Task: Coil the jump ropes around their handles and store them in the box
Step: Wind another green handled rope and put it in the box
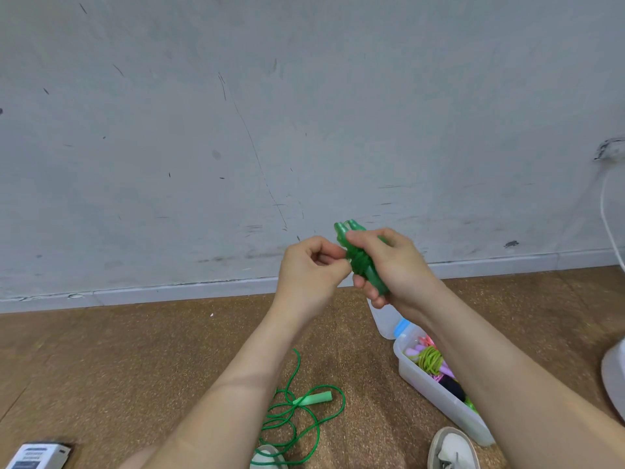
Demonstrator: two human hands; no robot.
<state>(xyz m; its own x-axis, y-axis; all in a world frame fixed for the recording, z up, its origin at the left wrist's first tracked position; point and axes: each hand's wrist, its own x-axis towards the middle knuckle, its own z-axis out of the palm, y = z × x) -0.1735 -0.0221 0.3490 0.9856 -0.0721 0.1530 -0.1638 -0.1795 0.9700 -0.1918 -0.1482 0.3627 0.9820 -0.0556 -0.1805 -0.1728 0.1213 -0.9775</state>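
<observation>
— Condition of the wall?
— Grey-white wall (236,130), scuffed, with dark streaks and one long thin scratch running down toward the pale skirting board (169,291).
— Floor?
— Brown speckled floor (101,367), cork-like. A small white printed carton (37,456) lies at the lower left edge, partly cut off.
— Right side?
— A dark-smudged fitting (608,148) on the wall, a white cable (608,225) curving down below it, and a white rounded object (614,377) on the floor, only partly in view.

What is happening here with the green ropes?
A person is coiling a green jump rope. The right hand grips its two handles together, and the left hand pinches the cord wound around them. A second green rope lies loose on the floor, and the box nearby already holds other ropes.
</observation>
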